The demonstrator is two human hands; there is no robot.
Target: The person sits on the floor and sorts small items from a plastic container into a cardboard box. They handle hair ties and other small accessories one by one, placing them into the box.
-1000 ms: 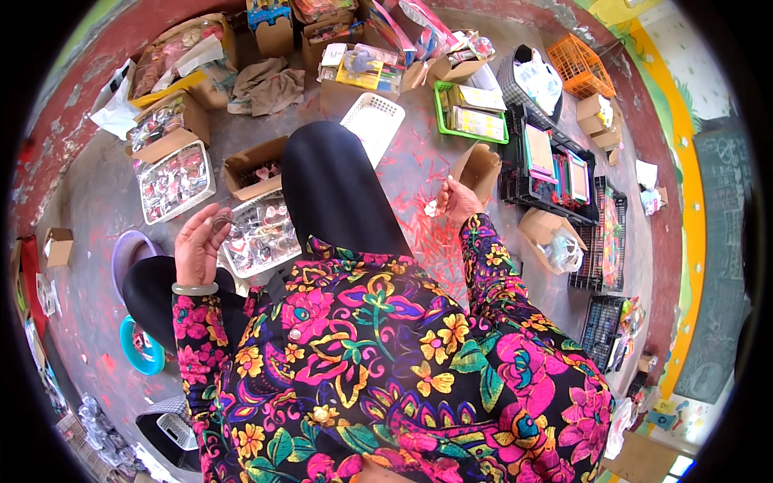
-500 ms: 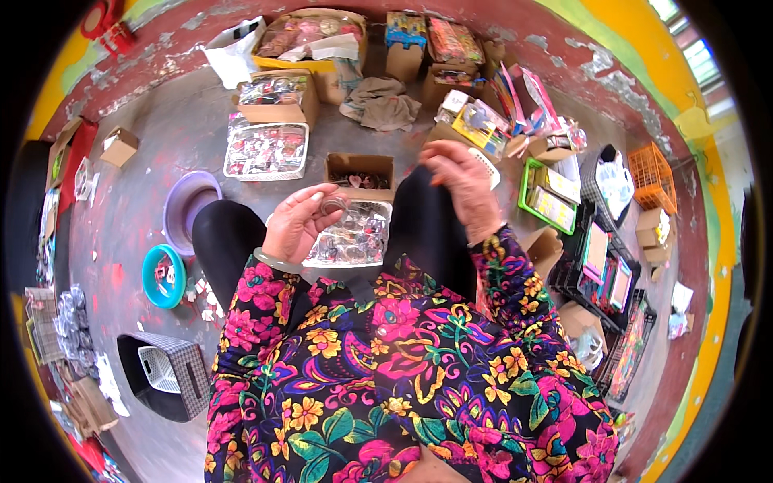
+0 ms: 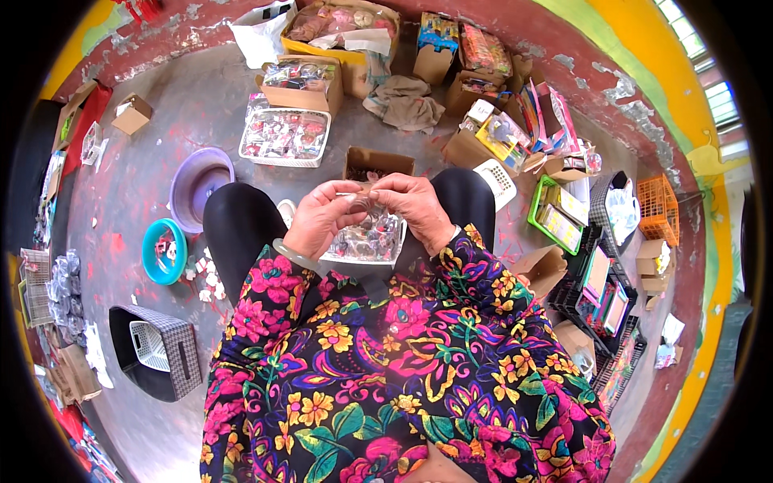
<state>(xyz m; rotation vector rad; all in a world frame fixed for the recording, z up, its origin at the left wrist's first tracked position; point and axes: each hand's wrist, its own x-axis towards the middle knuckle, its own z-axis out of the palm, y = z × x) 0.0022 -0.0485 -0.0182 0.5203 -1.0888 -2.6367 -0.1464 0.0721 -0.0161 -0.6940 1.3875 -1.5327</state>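
Observation:
Between my knees, both my hands meet over a white basket (image 3: 358, 261) of small clear-wrapped items. My left hand (image 3: 316, 225) is closed, its thumb and fingers pinching some thin brownish rings (image 3: 360, 204) whose exact kind I cannot make out. The fingertips of my right hand (image 3: 419, 211) are pressed together at the top of these rings, touching the left fingers. Whatever small piece the right hand pinches is hidden. Just beyond my hands stands an open cardboard box (image 3: 378, 158) with dark small things inside, partly covered by the hands.
To the left are a purple basin (image 3: 179, 193), a teal basin (image 3: 151, 256) with small pieces and a checked bin (image 3: 187, 366). Ahead stand a white basket (image 3: 282, 159) of packets and several cartons. A green tray (image 3: 541, 221) and black crates (image 3: 564, 299) lie to the right.
My right hand has come down and left from above my right knee to meet the left hand at the rings. The left hand has stayed over the basket. The view has shifted slightly.

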